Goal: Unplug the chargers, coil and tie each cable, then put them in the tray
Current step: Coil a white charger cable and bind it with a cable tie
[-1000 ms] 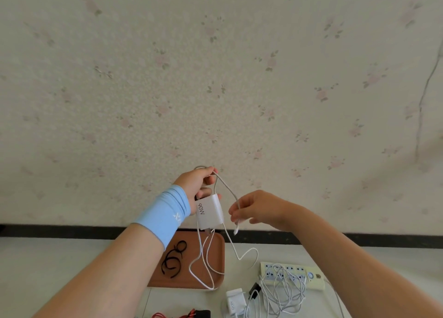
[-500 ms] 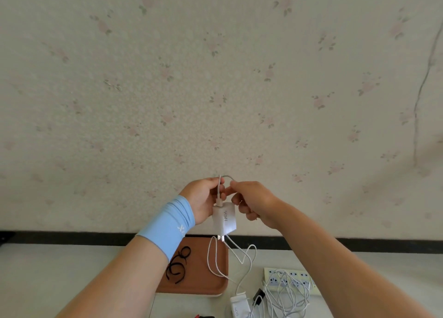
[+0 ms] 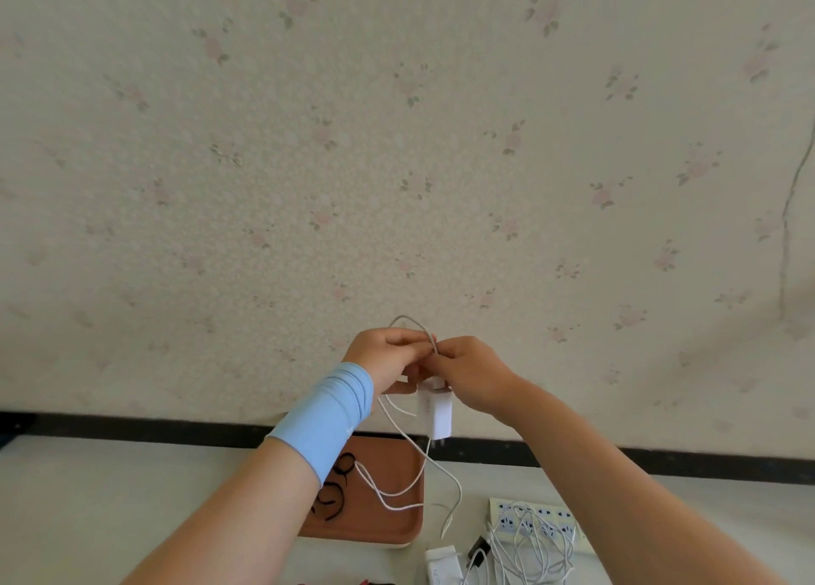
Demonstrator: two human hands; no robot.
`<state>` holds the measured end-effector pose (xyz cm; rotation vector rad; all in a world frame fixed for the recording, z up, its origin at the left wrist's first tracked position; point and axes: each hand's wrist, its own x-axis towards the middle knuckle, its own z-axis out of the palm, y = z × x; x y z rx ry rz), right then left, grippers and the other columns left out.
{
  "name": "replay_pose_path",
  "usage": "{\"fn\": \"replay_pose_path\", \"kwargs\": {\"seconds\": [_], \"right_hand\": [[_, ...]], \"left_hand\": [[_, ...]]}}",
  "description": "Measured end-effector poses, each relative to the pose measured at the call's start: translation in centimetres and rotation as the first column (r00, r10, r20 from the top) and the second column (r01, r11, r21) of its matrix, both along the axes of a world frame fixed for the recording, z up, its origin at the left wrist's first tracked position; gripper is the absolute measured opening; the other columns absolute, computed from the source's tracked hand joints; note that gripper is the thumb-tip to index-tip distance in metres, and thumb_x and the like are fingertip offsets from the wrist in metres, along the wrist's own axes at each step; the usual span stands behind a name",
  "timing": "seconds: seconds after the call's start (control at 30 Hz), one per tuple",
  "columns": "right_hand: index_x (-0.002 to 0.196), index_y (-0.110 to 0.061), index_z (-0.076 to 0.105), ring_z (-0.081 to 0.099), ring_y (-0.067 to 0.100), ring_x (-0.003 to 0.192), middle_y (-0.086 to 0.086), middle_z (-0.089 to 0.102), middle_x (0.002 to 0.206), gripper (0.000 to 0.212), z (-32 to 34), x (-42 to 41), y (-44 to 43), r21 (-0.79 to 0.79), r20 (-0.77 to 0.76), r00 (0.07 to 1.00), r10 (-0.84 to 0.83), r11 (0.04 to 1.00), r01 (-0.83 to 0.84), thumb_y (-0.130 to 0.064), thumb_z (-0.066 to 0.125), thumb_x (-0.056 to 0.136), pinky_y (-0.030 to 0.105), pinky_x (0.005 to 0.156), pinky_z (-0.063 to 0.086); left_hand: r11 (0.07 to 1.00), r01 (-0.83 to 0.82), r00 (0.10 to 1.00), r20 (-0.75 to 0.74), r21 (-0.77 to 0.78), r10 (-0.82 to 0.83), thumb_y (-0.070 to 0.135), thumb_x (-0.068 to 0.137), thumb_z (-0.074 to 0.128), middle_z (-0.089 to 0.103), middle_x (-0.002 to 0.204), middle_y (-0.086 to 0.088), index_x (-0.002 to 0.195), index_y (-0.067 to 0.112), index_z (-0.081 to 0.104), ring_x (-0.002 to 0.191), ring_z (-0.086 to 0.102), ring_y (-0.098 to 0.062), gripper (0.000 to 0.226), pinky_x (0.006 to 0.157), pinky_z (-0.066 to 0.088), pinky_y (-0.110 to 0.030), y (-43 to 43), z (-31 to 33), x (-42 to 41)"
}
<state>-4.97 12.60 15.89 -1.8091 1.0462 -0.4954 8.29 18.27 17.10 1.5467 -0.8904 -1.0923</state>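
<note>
While you hold both hands up in front of the wall [image 3: 397, 143], the white charger [image 3: 434, 412] hangs just under the spot where they meet. Its long side runs up and down, and its metal pins point down at the worktop [image 3: 110, 518].

Your left hand [image 3: 388, 359], the one with the blue wristband [image 3: 326, 417], has its fingers curled round the cable [image 3: 399, 492]. Your right hand [image 3: 474, 375] has its fingers bent in too, and they seem to pinch the cable right beside your left hand. A small loop sticks up above both hands.

The rest of the cable hangs below your left hand in long loops over the brown tray [image 3: 375, 534]. Its loose end [image 3: 447, 529] dangles lower, between the tray and the power strip [image 3: 569, 518].

I think you are partway through coiling this one. The next loop has to come from that loose end, which lies almost straight below your hands and a bit nearer your right hand. So reach down with your right hand while your left holds the coil. Black ties [image 3: 335, 494] wait in the tray.
</note>
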Motion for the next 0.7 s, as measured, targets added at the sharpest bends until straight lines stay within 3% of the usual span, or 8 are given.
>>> {"fn": "replay_pose_path", "kwargs": {"seconds": [0.07, 0.2, 0.27, 0.37, 0.43, 0.5, 0.63, 0.7], "right_hand": [[0.099, -0.015, 0.076, 0.060, 0.003, 0.069, -0.004, 0.076, 0.076, 0.027, 0.0, -0.3, -0.2, 0.044, -0.001, 1.000, 0.009, 0.999, -0.009, -0.022, 0.052, 0.104, 0.007, 0.060, 0.044], [0.118, -0.017, 0.070, 0.066, 0.012, 0.095, -0.001, 0.078, 0.079, 0.026, 0.5, -1.3, -1.1, 0.062, -0.033, 0.996, 0.087, 0.994, -0.085, -0.016, 0.048, 0.105, 0.025, 0.089, 0.045], [0.122, -0.022, 0.067, 0.069, 0.019, 0.101, 0.000, 0.076, 0.076, 0.030, 0.7, -1.7, -1.0, 0.062, -0.021, 0.988, 0.154, 0.986, -0.152, -0.011, 0.046, 0.104, 0.031, 0.094, 0.046], [0.110, -0.019, 0.068, 0.072, 0.019, 0.085, 0.000, 0.069, 0.066, 0.031, 0.7, -2.0, -0.9, 0.071, 0.032, 0.981, 0.189, 0.979, -0.191, -0.005, 0.042, 0.103, 0.033, 0.087, 0.050], [0.098, -0.014, 0.065, 0.060, 0.015, 0.066, 0.000, 0.063, 0.061, 0.027, 0.7, -2.3, -1.1, 0.072, 0.054, 0.986, 0.160, 0.984, -0.163, 0.000, 0.042, 0.099, 0.030, 0.072, 0.045], [0.087, -0.012, 0.059, 0.042, 0.013, 0.055, -0.001, 0.050, 0.056, 0.028, 0.7, -2.7, -1.5, 0.161, 0.161, 0.980, 0.114, 0.977, -0.140, 0.005, 0.039, 0.095, 0.028, 0.064, 0.038], [0.073, -0.013, 0.052, 0.026, 0.011, 0.046, -0.005, 0.033, 0.055, 0.028, 0.9, -4.1, -2.8, 0.337, 0.426, 0.901, -0.083, 0.938, -0.073, -0.001, 0.034, 0.091, 0.045, 0.081, 0.028], [0.070, -0.013, 0.053, 0.024, 0.011, 0.045, -0.005, 0.032, 0.052, 0.029, 1.0, -4.7, -3.5, 0.338, 0.397, 0.903, -0.164, 0.941, 0.022, -0.010, 0.037, 0.093, 0.045, 0.081, 0.029]], "left_hand": [[1.000, -0.022, 0.972, 0.233, -0.019, 0.026, 0.019, 0.090, 0.067, 0.070, 0.083, 0.001, 0.096, 0.025, 0.077, 0.066, 0.062, -0.015, 0.013, 0.057, 0.055, -0.026, -0.1, 0.5, 0.6], [0.969, -0.103, 0.788, 0.577, -0.223, 0.217, 0.020, 0.087, 0.064, 0.059, 0.078, 0.007, 0.100, 0.029, 0.064, 0.067, 0.056, -0.012, 0.016, 0.063, 0.045, -0.023, -0.3, 1.1, 2.3], [0.962, 0.006, 0.786, 0.596, -0.272, 0.164, 0.008, 0.085, 0.059, 0.060, 0.092, 0.008, 0.105, 0.027, 0.060, 0.080, 0.057, -0.009, 0.027, 0.075, 0.046, -0.023, -0.3, 0.9, 2.8], [0.957, 0.278, 0.792, 0.583, -0.078, -0.182, 0.003, 0.088, 0.051, 0.061, 0.119, 0.010, 0.115, 0.026, 0.064, 0.111, 0.055, -0.005, 0.038, 0.100, 0.042, -0.027, -0.3, 0.4, 2.2], [0.937, 0.349, 0.820, 0.480, 0.012, -0.312, 0.015, 0.096, 0.049, 0.071, 0.104, 0.006, 0.113, 0.026, 0.064, 0.095, 0.068, -0.011, 0.025, 0.096, 0.050, -0.035, -0.4, -0.2, 1.5], [0.940, 0.339, 0.808, 0.498, 0.043, -0.314, 0.027, 0.099, 0.049, 0.072, 0.077, 0.004, 0.104, 0.024, 0.064, 0.067, 0.069, -0.016, 0.016, 0.079, 0.053, -0.037, -0.5, -0.3, 1.4], [0.936, 0.315, 0.808, 0.472, 0.159, -0.352, 0.039, 0.099, 0.051, 0.056, 0.054, 0.003, 0.078, 0.012, 0.063, 0.053, 0.055, -0.016, 0.036, 0.074, 0.057, -0.037, -0.3, 0.3, 2.2], [0.932, 0.303, 0.830, 0.426, 0.199, -0.361, 0.041, 0.098, 0.053, 0.048, 0.051, 0.003, 0.070, 0.013, 0.057, 0.049, 0.047, -0.013, 0.040, 0.069, 0.058, -0.035, -0.1, 0.7, 2.5]]}}
